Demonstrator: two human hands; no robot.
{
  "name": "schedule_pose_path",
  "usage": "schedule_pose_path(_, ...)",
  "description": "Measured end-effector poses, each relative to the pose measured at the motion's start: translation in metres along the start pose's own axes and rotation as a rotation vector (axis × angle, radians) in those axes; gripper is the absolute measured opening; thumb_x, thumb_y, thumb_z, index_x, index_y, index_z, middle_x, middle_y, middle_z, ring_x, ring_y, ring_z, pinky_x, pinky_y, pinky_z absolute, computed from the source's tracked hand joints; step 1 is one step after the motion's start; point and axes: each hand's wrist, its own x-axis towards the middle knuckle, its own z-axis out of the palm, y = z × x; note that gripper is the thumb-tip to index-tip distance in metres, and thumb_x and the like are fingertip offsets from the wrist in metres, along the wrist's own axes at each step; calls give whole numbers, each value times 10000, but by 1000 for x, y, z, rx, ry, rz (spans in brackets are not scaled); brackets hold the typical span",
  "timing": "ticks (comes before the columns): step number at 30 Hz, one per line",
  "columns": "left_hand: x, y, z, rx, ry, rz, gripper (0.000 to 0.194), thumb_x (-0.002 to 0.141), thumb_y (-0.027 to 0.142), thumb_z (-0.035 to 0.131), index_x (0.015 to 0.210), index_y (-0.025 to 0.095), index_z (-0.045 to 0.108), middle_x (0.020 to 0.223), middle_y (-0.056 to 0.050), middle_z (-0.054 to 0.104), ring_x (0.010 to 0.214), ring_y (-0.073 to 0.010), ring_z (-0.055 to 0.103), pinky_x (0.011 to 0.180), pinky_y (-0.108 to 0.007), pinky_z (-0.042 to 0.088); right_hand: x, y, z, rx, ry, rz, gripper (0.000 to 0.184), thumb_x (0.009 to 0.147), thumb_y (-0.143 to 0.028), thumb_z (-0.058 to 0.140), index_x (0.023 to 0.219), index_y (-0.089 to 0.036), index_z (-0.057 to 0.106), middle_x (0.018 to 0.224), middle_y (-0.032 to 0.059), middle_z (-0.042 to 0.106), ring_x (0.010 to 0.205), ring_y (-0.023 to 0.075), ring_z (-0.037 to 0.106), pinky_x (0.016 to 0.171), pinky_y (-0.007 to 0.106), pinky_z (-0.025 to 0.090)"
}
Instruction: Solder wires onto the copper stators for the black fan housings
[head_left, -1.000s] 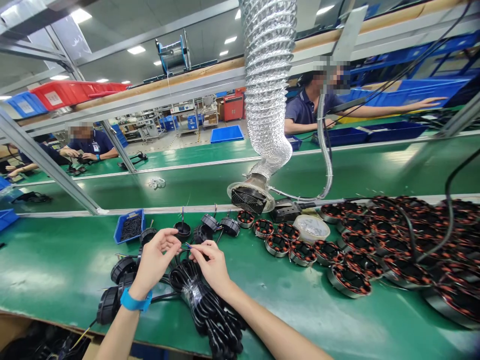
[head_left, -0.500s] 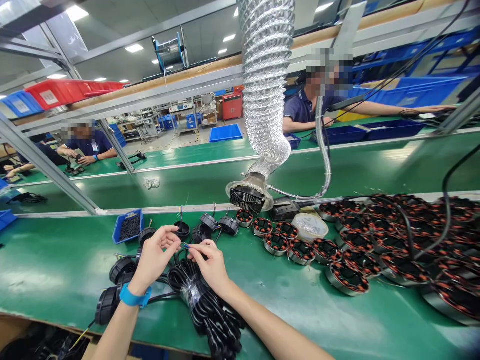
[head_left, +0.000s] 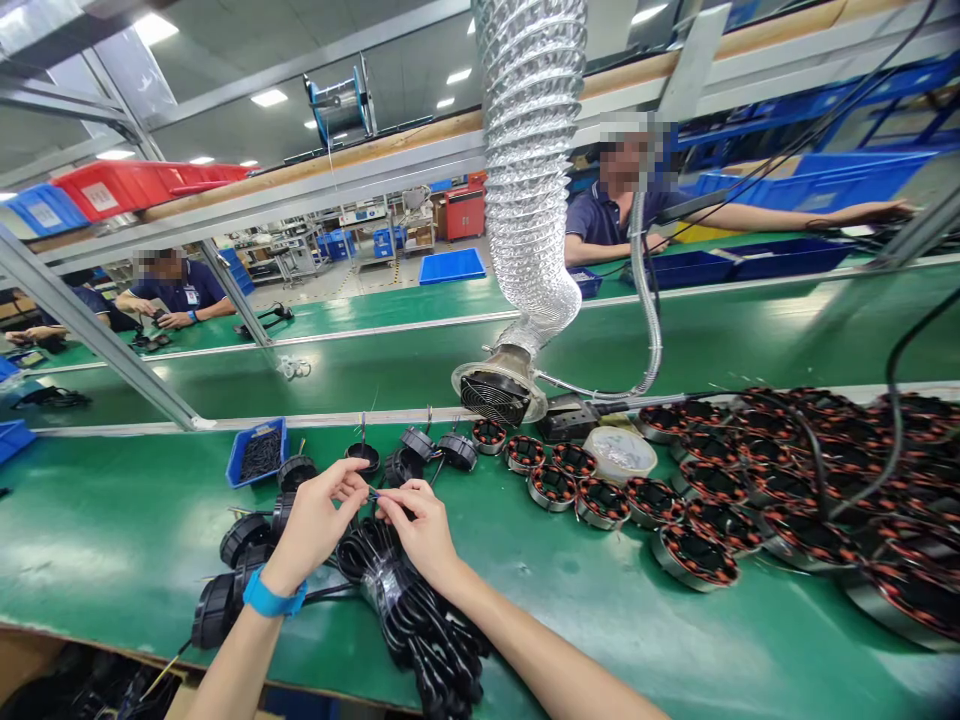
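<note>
The right hand (head_left: 421, 535) reached inward, fingers pinched shut on a thin wire (head_left: 373, 494) running sideways, its tip pointing toward the left hand (head_left: 315, 525), whose curled fingers' grip could not be told.

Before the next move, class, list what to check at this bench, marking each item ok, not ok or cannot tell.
1. Thin wire ends firmly held by the fingers of the left hand and right hand: cannot tell, the fingertips hide them.
2. Black cable bundle bound in clear plastic wrap: ok.
3. Space beneath the hands free of cables: not ok, the bundle lies directly below them.
4. Blue tray of small black parts upright on the green bench: ok.
5. Round stators with red windings apart from the right hand: ok.
</note>
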Motion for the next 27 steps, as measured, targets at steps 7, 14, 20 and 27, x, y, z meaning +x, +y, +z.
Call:
schedule_pose_path(7,5,-4,-11,-54,84,-19,336,859,305,581,1178,203,602,965,-51,700,844,-179,671,818,-338,553,0,0,1,-6,11,8,160,900,-302,621,878,-256,773,673,26,723,789,217,565,728,351,504)
schedule_pose_path(14,7,-5,-6,-70,100,6,378,859,298,587,1225,208,562,959,-49,688,845,-177,665,841,-351,547,0,-1,0,1,6,6,178,905,-321,608,877,-259,773,675,26,724,797,222,561,736,362,497)
schedule_pose_path(20,6,-4,-8,-68,84,4,392,861,293,588,1241,209,547,952,-43,684,835,-169,663,840,-347,546,0,1,1,-1,4,14,154,894,-295,624,868,-261,772,673,20,726,789,217,559,742,354,489)
schedule_pose_path(27,6,-3,-6,-66,64,13,390,869,289,576,1251,219,541,957,-40,683,838,-170,660,838,-344,543,0,1,0,-7,-2,10,159,901,-296,617,882,-268,772,676,19,727,803,220,561,739,351,489)
